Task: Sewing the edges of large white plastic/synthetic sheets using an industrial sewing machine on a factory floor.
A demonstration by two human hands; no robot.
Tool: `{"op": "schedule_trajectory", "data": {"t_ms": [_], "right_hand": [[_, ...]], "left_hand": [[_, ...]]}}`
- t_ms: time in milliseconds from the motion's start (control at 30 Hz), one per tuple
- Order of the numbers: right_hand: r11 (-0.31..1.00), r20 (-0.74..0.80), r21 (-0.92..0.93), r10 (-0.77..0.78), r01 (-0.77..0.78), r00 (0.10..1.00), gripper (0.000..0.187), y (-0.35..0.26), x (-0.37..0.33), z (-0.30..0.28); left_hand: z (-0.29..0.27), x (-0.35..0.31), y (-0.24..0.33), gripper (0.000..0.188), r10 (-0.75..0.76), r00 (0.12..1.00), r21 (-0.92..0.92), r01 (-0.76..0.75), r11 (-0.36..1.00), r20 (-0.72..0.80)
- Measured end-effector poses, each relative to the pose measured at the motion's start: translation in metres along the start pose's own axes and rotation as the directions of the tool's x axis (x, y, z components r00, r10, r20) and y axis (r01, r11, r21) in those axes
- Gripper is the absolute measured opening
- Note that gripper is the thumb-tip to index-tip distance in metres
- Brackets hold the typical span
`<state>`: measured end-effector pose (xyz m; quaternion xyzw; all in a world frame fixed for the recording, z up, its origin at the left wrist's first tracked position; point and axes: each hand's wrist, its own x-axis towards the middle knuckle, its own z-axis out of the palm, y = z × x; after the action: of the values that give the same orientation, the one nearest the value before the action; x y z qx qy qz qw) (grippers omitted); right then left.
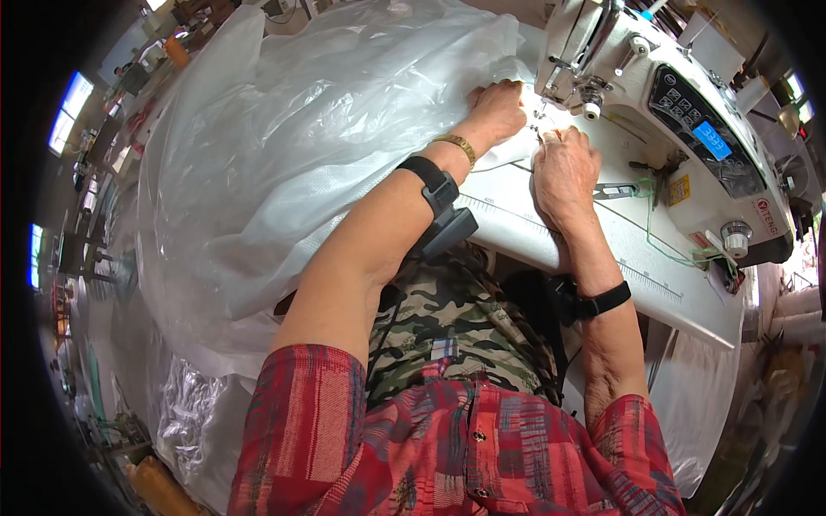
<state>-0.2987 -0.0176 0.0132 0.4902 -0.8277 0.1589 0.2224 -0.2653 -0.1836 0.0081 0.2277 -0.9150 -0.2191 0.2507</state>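
While the white sheet [335,146] spreads left of the sewing machine [680,112], left hand [499,113] is curled at the sheet's edge beside the machine, right hand [566,168] bent just nearside of it; can't tell if either grips.

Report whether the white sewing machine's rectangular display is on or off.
On: the rectangular blue display glows and shows digits in the black control panel.

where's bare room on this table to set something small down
White tabletop looks bare between right forearm, metal tool, green thread and ruler scale; a smaller patch lies between the wrists. Crowded: by the sewing machine head, where left hand and right hand touch white material, and leftward, under translucent sheeting.
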Motion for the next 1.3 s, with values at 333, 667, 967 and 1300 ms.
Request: {"op": "schedule_trajectory", "data": {"t_ms": [333, 667, 967, 1300], "right_hand": [[0.999, -0.02, -0.035, 0.018, -0.019, 1.0, 0.021, 0.015, -0.003, -0.009], [0.998, 0.024, -0.048, -0.032, 0.033, 0.999, 0.02, 0.019, -0.005, -0.01], [0.992, -0.118, 0.058, -0.101, 0.108, 0.988, 0.024, 0.01, -0.002, -0.001], [0.819, -0.139, 0.384, -0.406, 0.427, 0.903, 0.062, 0.005, -0.053, -0.057]], "left_hand": [[-0.207, -0.025, 0.021, 0.017, 0.306, 0.942, -0.236, -0.269, 0.934, 0.14], [-0.217, -0.068, -0.211, 0.045, -0.615, 0.767, -0.645, 0.566, 0.513, 0.184], [-0.181, -0.132, -0.21, 0.036, 0.035, 0.974, 0.269, 0.027, 0.963, -0.223], [-0.254, -0.302, -0.196, 0.023, -0.373, 0.881, -0.094, 0.362, 0.928, -0.291]]}}
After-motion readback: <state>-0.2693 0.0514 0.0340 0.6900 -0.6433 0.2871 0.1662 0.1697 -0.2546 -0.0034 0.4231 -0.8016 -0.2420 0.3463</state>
